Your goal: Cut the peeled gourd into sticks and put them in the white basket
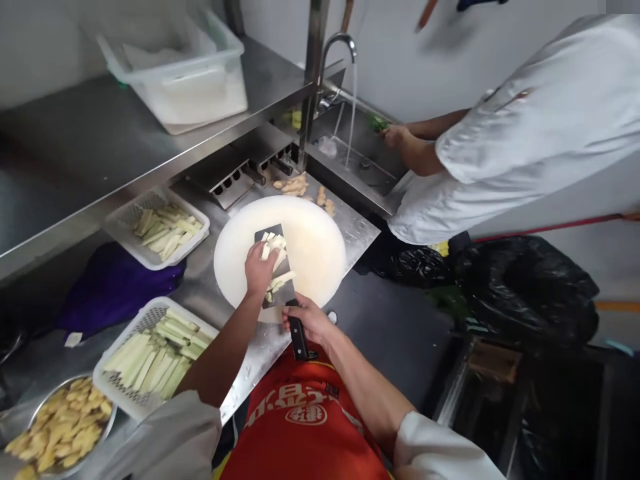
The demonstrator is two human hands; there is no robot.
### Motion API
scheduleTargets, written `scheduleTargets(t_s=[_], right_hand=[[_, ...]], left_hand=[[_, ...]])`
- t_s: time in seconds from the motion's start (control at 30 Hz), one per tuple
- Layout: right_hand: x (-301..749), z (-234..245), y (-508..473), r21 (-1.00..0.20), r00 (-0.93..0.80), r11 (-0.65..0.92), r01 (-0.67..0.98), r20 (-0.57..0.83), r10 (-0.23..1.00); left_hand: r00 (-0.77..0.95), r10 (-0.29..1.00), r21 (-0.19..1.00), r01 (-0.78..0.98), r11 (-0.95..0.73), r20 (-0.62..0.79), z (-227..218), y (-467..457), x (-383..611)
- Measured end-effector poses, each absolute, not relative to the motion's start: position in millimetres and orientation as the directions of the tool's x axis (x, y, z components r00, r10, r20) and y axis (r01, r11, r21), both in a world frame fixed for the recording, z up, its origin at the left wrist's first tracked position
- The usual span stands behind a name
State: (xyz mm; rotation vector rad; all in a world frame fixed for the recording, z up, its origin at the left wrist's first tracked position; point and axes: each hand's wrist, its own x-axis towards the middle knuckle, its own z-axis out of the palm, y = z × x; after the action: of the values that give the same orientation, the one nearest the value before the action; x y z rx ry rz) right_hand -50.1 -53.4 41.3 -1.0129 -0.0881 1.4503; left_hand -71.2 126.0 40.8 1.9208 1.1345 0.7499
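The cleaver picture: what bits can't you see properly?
Head view only:
- Cleaver blade: partly covered by pale cut strips and the left hand.
- Its handle: wrapped in the right hand.
- Green thing at the sink: too small, blurred.

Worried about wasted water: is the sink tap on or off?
On: a stream of water falls from the tap into the sink.

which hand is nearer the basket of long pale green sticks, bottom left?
Left. The left hand rests on the cut strips atop the cleaver, on the basket side. The right hand grips the handle, farther away.
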Motion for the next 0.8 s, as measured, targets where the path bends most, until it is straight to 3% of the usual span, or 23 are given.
scheduleTargets(t_s=[0.27, 0.47, 0.8], right_hand=[[-28, 48, -216, -0.571, 0.419, 0.048, -0.82, -0.54, 0.73], [7, 42, -374, -0.568, 0.65, 0.327, -0.755, -0.585, 0.485], [117, 42, -563, -0.617, 0.796, 0.603, -0.506, -0.603, 0.051]], left_hand=[[0.709, 0.697, 0.783, 0.374, -0.497, 0.104, 44, -35, 13], [0.946, 0.324, 0.741, 0.204, -0.64, 0.019, 36, -222, 110], [0.982, -0.178, 0.717, -0.077, -0.692, -0.067, 22, -479, 278]])
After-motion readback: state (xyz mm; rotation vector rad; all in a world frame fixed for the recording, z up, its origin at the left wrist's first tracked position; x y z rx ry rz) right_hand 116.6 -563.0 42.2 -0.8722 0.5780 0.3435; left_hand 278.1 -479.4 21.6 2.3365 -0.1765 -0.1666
